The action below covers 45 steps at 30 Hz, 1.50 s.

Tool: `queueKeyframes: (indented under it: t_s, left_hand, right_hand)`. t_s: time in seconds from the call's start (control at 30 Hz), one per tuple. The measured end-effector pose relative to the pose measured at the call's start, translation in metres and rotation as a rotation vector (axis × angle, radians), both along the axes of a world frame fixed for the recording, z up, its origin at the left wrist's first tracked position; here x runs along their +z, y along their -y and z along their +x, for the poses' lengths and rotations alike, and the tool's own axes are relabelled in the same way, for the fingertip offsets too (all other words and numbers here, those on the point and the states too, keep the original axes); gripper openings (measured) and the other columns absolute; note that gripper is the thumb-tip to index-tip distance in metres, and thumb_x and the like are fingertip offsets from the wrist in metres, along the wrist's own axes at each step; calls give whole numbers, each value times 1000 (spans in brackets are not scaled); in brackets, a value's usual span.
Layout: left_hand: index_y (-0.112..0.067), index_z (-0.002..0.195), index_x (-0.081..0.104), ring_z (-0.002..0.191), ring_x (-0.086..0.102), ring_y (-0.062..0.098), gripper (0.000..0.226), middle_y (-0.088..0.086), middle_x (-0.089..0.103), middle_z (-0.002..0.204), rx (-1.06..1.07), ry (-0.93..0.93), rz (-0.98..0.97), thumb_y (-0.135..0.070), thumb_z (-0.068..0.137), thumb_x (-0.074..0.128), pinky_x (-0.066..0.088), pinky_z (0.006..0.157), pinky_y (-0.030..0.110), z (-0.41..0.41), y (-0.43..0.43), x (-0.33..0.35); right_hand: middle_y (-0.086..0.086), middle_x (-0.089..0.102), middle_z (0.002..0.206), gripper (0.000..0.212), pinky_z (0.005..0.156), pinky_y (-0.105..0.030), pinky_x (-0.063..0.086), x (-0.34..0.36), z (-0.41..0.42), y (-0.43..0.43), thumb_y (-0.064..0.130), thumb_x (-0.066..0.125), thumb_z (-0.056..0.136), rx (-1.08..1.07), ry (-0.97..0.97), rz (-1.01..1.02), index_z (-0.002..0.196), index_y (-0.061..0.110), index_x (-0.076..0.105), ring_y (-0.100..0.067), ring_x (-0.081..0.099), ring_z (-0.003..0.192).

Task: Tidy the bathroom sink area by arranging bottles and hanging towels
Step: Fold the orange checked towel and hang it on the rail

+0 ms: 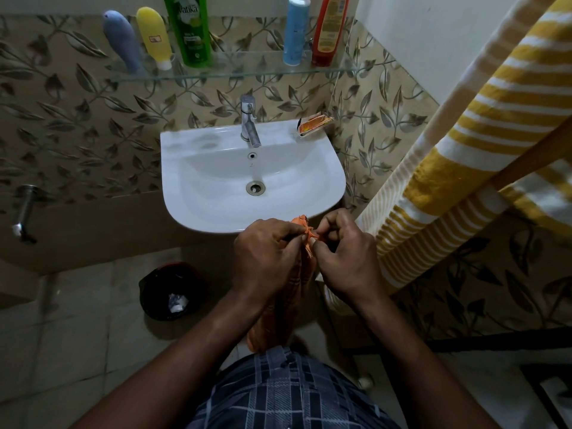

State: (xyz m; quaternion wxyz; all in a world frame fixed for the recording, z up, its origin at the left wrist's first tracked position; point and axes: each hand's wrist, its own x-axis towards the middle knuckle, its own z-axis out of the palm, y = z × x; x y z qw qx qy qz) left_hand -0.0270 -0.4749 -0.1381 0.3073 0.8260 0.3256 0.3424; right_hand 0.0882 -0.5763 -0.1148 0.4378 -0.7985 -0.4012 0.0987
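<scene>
Pinching the fringed corner of an orange towel (283,309) between thumb and fingertips, the left hand (266,252) and right hand (346,255) meet just in front of the near rim of the sink (216,218). Each grip is closed on the cloth, which hangs slack between the forearms toward the floor. This looks like the towel-hanging step, at the point of finding an edge. The next move likely calls for drawing the hands apart along the hem to open the cloth flat, then carrying it to a rail, perhaps the wooden bar (532,153) on the right, where a striped towel (464,168) drapes. The orange cloth looks thin, woven and limp; the striped one looks thicker and ribbed. The sink is smooth white ceramic, with a chrome tap (249,122) and a crumpled orange sachet (314,124) on its back rim. Farthest, a glass shelf (247,71) carries plastic containers: a grey-blue bottle (122,41), a yellow bottle (154,37), a green bottle (188,29), a blue bottle (295,29) and a red bottle (329,29)
</scene>
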Motion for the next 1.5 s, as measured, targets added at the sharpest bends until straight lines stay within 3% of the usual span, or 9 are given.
queueKeyframes:
  t_s: [0.27,0.57,0.77,0.87,1.07,1.23,1.37,1.5]
  left_hand:
    - [-19,92,83,81,66,17,14,-3,73,82,-6,5,-27,-27,86,75,55,72,41,2,-3,-4]
    - [-13,96,81,80,64,23,13,4,72,85,-34,-60,201,-22,89,77,47,72,31,4,-5,-7]
    - [-10,92,79,76,62,31,20,8,70,82,-62,-75,370,-24,94,64,52,65,42,5,-4,-11]
    - [-12,90,79,75,63,31,22,8,71,81,-33,-78,354,-27,94,62,52,66,41,5,-1,-9]
    - [-16,91,80,76,66,26,12,4,74,83,10,-54,192,-25,90,71,52,68,38,5,-1,-8]
    - [-17,91,80,75,64,24,15,2,73,82,-15,-44,224,-27,90,69,50,68,37,4,-3,-8]
    - [-15,89,80,77,63,23,10,2,73,83,-13,-35,240,-23,88,74,46,72,31,3,-5,-9]
    - [-13,91,80,80,63,21,15,1,72,85,-13,-25,229,-26,89,72,51,71,36,3,-6,-9]
  right_hand:
    - [11,60,63,17,54,-9,38,-1,-1,-5,3,74,85,-7,-22,-16,86,13,59,-1,61,60]
    - [11,58,61,20,54,-10,38,-3,-2,-12,-1,73,83,-87,-67,7,78,14,60,1,57,59]
    - [10,59,59,29,53,-11,39,-10,-5,-13,1,76,81,-177,-99,9,73,23,57,0,56,56]
    - [7,63,63,33,56,-16,44,-12,-7,-15,4,77,82,-204,-130,21,72,26,55,-2,60,58]
    - [9,59,58,30,51,-10,38,-7,-9,-17,7,78,83,-207,-122,32,72,24,56,0,58,55]
    - [10,57,56,26,52,-9,38,-3,-10,-14,4,76,84,-168,-133,24,76,20,58,3,57,54]
    - [22,61,58,22,54,-8,39,-3,-11,-13,2,73,85,-145,-164,22,79,19,60,4,58,57]
    - [8,63,65,21,54,-14,43,2,-14,-11,6,73,85,-97,-241,25,83,22,59,-1,59,59]
